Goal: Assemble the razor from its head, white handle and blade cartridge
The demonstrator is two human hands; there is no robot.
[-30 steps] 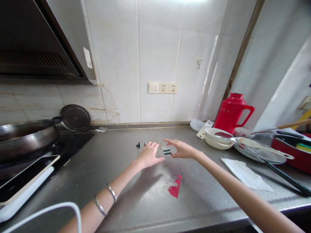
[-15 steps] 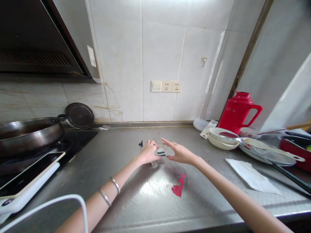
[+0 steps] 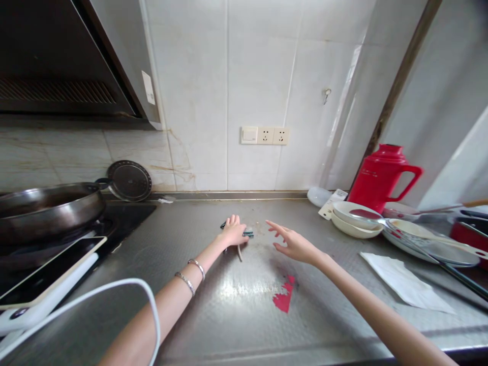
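Observation:
My left hand [image 3: 233,233] reaches down over a few small items near the middle of the steel counter, its fingers bent and partly hiding them. A small dark green and clear item [image 3: 248,234] shows at its fingertips, and a thin beige piece [image 3: 240,253] sticks out below the palm. Something dark peeks out on its far left side. To the right, my right hand [image 3: 287,243] hovers above the counter with its fingers spread, holding nothing. A torn red patch [image 3: 284,296] lies nearer to me on the counter.
On the left are a pan [image 3: 49,206], a round dark lid [image 3: 129,181], a phone [image 3: 49,277] and a white cable [image 3: 102,284]. At the right stand a red thermos [image 3: 377,178], stacked bowls [image 3: 356,223], plates and a white napkin [image 3: 406,284].
My right hand has moved away from the small items, to the right. My left hand has shifted slightly and now covers more of them. The view has turned a little left.

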